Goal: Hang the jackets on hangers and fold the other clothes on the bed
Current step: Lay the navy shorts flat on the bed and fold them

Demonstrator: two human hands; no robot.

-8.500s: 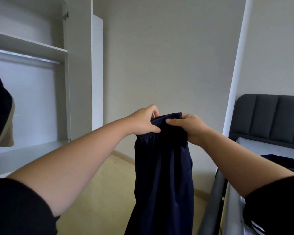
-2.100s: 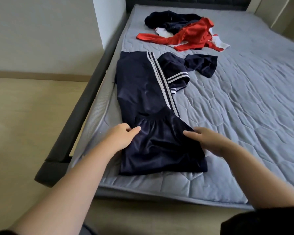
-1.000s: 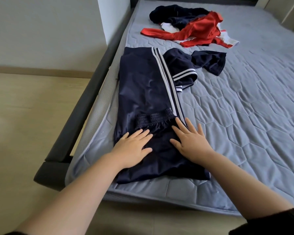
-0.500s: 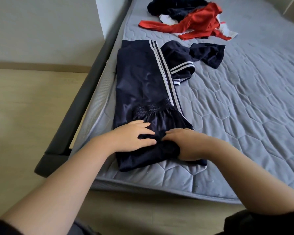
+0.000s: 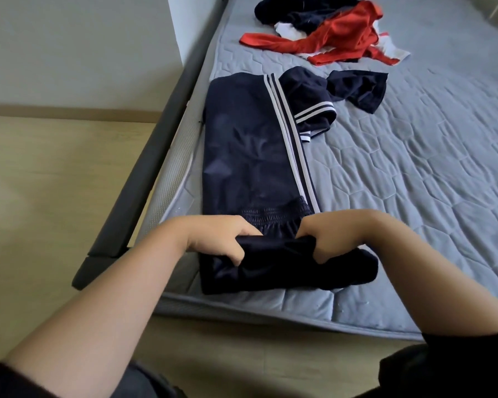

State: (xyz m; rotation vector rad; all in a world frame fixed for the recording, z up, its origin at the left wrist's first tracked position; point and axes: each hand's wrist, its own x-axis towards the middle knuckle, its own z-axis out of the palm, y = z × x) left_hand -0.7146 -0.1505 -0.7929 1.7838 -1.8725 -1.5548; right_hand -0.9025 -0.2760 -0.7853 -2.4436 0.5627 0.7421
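Note:
Navy track pants (image 5: 247,156) with white side stripes lie lengthwise along the left edge of the grey mattress (image 5: 414,173), the waistband folded over onto the legs. My left hand (image 5: 222,239) and my right hand (image 5: 325,239) both grip the near folded end of the pants, fingers curled under the cloth and lifting it a little. A second navy garment (image 5: 314,101) with white-striped cuffs lies just right of the pants.
A heap of red, white and navy clothes (image 5: 328,33) lies farther up the bed. The dark bed frame (image 5: 144,170) runs along the left, with wooden floor (image 5: 46,173) beside it and a pale wall (image 5: 78,44) beyond.
My hands lay flat on the folded pants a second ago. They have since slid toward me and curled round the near fold, lifting it.

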